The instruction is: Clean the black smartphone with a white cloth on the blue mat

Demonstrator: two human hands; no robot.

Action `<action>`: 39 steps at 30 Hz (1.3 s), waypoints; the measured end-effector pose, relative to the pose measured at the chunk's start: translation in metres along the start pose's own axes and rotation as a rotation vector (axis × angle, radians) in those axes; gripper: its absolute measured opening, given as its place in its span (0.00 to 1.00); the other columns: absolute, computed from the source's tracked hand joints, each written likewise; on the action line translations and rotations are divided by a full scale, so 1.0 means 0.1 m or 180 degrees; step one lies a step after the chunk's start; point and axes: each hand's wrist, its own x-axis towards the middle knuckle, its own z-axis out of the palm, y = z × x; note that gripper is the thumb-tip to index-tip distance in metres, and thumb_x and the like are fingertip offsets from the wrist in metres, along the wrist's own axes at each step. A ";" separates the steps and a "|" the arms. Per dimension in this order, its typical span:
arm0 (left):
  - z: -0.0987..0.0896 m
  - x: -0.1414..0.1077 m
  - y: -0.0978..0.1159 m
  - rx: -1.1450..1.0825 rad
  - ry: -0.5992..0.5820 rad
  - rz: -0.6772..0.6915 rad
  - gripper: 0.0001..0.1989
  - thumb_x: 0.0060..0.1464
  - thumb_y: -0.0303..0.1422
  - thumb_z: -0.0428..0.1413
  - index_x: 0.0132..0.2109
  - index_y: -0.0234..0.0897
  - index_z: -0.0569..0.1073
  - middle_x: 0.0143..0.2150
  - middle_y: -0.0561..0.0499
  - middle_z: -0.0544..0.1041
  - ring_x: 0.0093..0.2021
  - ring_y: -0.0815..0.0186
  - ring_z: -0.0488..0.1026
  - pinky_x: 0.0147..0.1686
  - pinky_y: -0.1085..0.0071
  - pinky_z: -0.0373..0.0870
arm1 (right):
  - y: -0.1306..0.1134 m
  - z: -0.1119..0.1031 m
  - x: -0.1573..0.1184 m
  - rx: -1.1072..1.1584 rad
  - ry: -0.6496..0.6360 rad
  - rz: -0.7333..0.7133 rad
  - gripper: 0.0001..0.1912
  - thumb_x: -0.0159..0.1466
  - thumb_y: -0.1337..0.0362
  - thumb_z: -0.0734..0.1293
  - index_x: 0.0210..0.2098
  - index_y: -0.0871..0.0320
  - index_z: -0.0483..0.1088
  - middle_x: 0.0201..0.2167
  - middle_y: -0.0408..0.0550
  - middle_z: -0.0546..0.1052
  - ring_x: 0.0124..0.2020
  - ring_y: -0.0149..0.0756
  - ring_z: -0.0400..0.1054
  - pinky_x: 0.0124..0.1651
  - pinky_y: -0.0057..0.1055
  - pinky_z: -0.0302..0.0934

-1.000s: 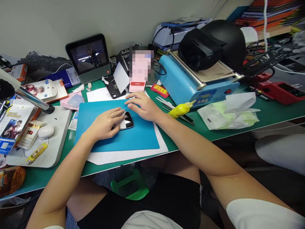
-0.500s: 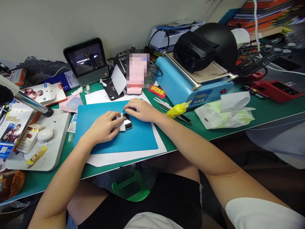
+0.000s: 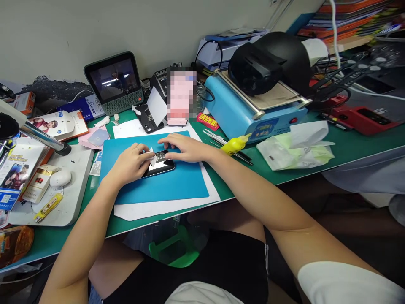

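A phone (image 3: pixel 163 167) with a dark, glossy face lies flat on the blue mat (image 3: pixel 177 188). Over its left part, my left hand (image 3: pixel 131 162) pinches a small white tissue (image 3: pixel 153 158) between thumb and fingers. My right hand (image 3: pixel 183 147) rests at the phone's upper right edge, its fingers apart and nothing seen in them. White paper (image 3: pixel 158 207) shows under the mat. Behind the mat, a pink-screened phone (image 3: pixel 180 97), partly pixelated, stands upright beside a black phone case or part (image 3: pixel 148 120).
A blue machine (image 3: pixel 253 118) bears a black headset (image 3: pixel 256 67). Nearer are a yellow bottle (image 3: pixel 234 145), thin tools and a tissue pack (image 3: pixel 294 152). At left stand a lamp base (image 3: pixel 76 185) holding small items and a smart display (image 3: pixel 114 82).
My left hand has drawn back leftward with the tissue, uncovering more of the phone. My right hand's fingers have spread and moved slightly left and down toward the phone.
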 end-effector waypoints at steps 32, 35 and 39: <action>0.02 0.03 0.02 -0.0006 -0.0079 0.0061 0.21 0.74 0.42 0.48 0.57 0.43 0.83 0.54 0.40 0.76 0.47 0.53 0.68 0.51 0.54 0.68 | 0.07 0.06 0.05 0.0081 0.0208 0.0076 0.30 0.76 0.43 0.57 0.62 0.57 0.75 0.48 0.57 0.81 0.52 0.51 0.75 0.58 0.47 0.68; 0.05 0.05 -0.07 -0.0100 -0.0024 -0.0140 0.20 0.70 0.35 0.50 0.58 0.43 0.83 0.53 0.41 0.76 0.48 0.53 0.68 0.51 0.54 0.69 | 0.07 0.06 0.06 0.0082 0.0202 0.0114 0.31 0.76 0.43 0.57 0.62 0.58 0.75 0.49 0.57 0.81 0.53 0.52 0.75 0.58 0.48 0.68; 0.04 0.03 -0.06 -0.0076 -0.0081 -0.0118 0.20 0.69 0.34 0.50 0.58 0.42 0.84 0.52 0.40 0.76 0.48 0.52 0.68 0.51 0.53 0.69 | 0.07 0.07 0.06 0.0092 0.0215 0.0095 0.31 0.76 0.42 0.56 0.62 0.58 0.75 0.50 0.57 0.81 0.54 0.52 0.75 0.58 0.48 0.68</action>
